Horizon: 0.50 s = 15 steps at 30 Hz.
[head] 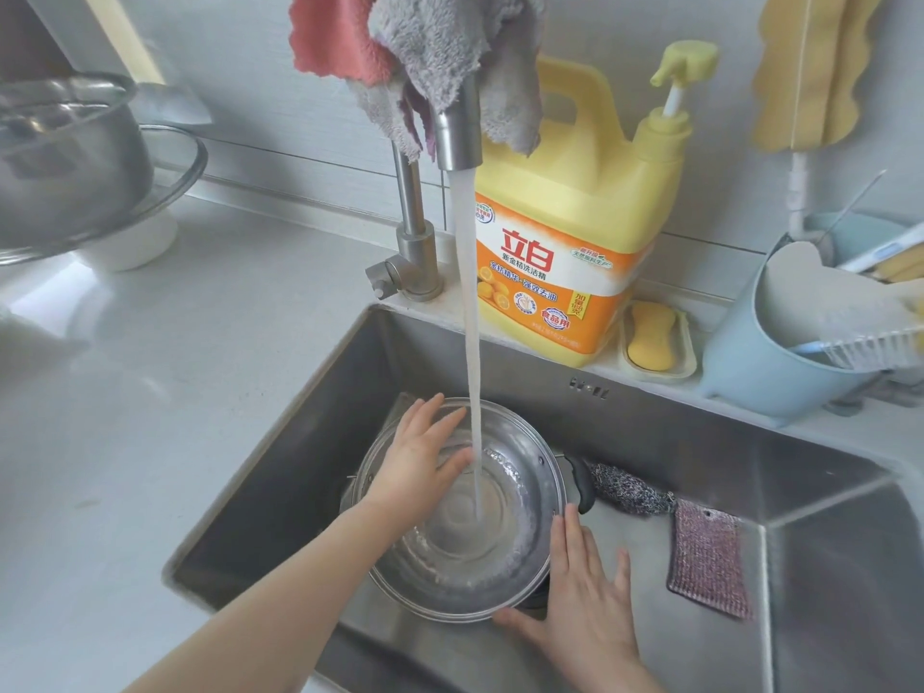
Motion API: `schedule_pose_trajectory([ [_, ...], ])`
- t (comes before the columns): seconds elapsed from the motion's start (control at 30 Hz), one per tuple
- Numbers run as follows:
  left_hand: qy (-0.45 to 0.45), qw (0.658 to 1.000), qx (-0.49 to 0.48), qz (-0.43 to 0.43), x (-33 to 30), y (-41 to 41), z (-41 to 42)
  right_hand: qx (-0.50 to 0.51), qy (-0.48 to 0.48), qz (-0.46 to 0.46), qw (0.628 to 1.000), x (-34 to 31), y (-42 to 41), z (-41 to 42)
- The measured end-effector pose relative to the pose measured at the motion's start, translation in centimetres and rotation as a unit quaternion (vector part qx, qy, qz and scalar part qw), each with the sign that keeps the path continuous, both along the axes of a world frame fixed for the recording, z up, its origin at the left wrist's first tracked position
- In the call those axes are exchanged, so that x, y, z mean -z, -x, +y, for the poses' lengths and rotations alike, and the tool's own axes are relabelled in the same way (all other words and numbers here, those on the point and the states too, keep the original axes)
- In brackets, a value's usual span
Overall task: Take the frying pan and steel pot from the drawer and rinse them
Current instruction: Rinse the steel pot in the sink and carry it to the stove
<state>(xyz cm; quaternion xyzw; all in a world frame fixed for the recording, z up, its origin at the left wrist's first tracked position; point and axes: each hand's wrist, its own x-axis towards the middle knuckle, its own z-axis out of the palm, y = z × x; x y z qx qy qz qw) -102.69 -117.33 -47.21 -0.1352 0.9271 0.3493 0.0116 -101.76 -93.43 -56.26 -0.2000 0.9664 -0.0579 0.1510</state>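
Observation:
A round clear glass lid with a steel rim point(500, 567) lies hollow side up in the steel sink point(700, 442). Water point(470, 342) from the faucet point(457, 127) pours into its middle. My left hand point(420, 462) rests on its far left inner side with straight fingers. My right hand point(585, 592) lies flat against the rim's near right edge, fingers spread. A black handle point(580, 485) sticks out from under the lid on the right; what it belongs to is hidden. A steel pot point(65, 167) stands on the counter at the upper left.
Another glass lid point(175, 162) leans behind the pot. A yellow detergent jug point(560, 232), a soap dish point(650, 337) and a blue brush caddy point(765, 362) line the sink's back edge. A steel scourer point(625, 487) and a pink cloth point(707, 562) lie in the sink.

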Motion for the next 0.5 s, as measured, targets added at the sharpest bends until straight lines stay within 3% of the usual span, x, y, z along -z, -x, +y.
schedule_pose_trajectory([
  [0.13, -0.028, 1.0, 0.003, 0.002, 0.5, -0.1, 0.7, 0.005, 0.002, -0.008, 1.0, -0.2, 0.0, 0.0],
  [0.5, 0.0, 1.0, 0.02, -0.018, 1.2, -1.4, 0.1, 0.001, -0.015, -0.04, 0.999, -0.6, -0.1, -0.1],
])
